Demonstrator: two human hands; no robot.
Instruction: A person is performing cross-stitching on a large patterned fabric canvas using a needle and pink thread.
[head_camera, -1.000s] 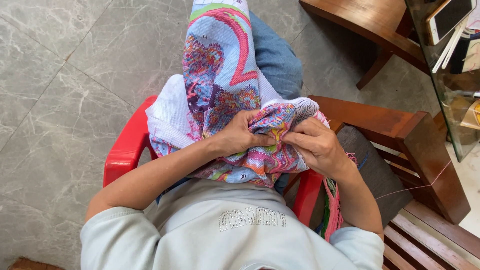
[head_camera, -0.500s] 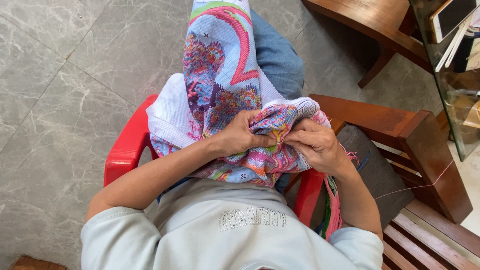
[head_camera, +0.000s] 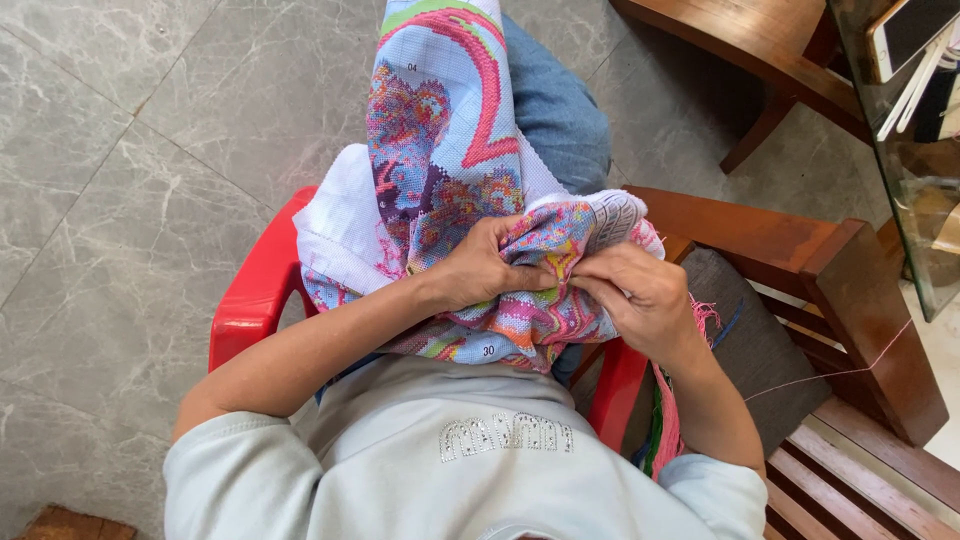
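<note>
A large cross-stitch cloth (head_camera: 440, 130) with pink, blue and purple patterns drapes over my lap and legs. My left hand (head_camera: 485, 265) grips a bunched fold of the cloth at its middle. My right hand (head_camera: 640, 295) presses its fingertips into the same fold just to the right; the needle is too small to see. A thin pink thread (head_camera: 830, 375) trails from under my right arm toward the wooden bench. Loose pink and green threads (head_camera: 665, 425) hang below my right wrist.
I sit on a red plastic chair (head_camera: 250, 300) on a grey marble floor (head_camera: 130, 150). A wooden bench (head_camera: 850, 310) with a dark cushion (head_camera: 750, 345) stands at my right. A glass table (head_camera: 910, 120) holding a phone (head_camera: 905, 30) is at the upper right.
My right hand has shifted slightly inward along the fold. The left hand keeps its hold on the cloth.
</note>
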